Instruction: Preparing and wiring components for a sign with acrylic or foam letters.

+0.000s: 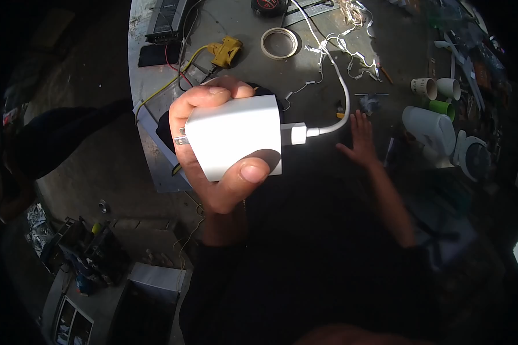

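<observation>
My left hand [224, 178] grips a white charger block [236, 135] close up, thumb across its lower front and fingers behind and over its top. Metal plug prongs [181, 138] stick out of the block's left side. On its right side a white cable [346, 95] is plugged in, its connector [296, 133] reaching into the block; the cable arcs up and away over the table. My right hand [362, 141] lies farther right, fingers spread, near a small crumpled clear piece [369, 104], holding nothing. A dark thing behind my left hand is mostly covered.
On the grey table [305, 69] are a tape roll [279, 43], a yellow clamp-like tool [224, 52], a black phone [160, 55] and tangled white light strings [345, 49]. Cups [423, 88], a white jug [429, 129] and a small fan [472, 156] stand right. A person [57, 138] is at left.
</observation>
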### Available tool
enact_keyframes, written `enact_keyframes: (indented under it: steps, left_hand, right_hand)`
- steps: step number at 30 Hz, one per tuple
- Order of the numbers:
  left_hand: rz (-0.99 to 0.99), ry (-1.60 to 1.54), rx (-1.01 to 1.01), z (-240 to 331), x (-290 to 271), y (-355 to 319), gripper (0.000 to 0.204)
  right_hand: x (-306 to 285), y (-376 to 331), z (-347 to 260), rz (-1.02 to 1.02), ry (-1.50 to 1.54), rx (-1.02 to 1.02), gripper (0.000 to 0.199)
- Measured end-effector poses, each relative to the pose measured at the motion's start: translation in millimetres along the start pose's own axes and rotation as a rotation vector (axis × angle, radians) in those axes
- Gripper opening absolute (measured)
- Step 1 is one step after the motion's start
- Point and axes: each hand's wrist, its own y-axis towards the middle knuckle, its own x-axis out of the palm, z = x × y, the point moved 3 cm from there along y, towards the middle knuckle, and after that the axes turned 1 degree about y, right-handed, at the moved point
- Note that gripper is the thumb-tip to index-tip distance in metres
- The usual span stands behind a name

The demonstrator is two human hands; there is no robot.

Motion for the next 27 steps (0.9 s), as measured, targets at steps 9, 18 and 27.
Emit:
enact_keyframes:
  steps: [9,18,27]
  left_hand:
    - [-0.162,-0.723,-0.159,-23,-27,-5,0.067]
    - [-0.11,-0.884,-0.207,-27,-23,-5,0.054]
    - [-0.087,-0.863,-0.224,-34,-29,-6,0.051]
  right_hand:
    - [-4,4,-6,0.01,0.003,0.0,0.11]
    - [-7,3,-6,0.005,-0.003,-0.002,0.11]
    - [-10,3,-10,-0.014,0.009,0.003,0.109]
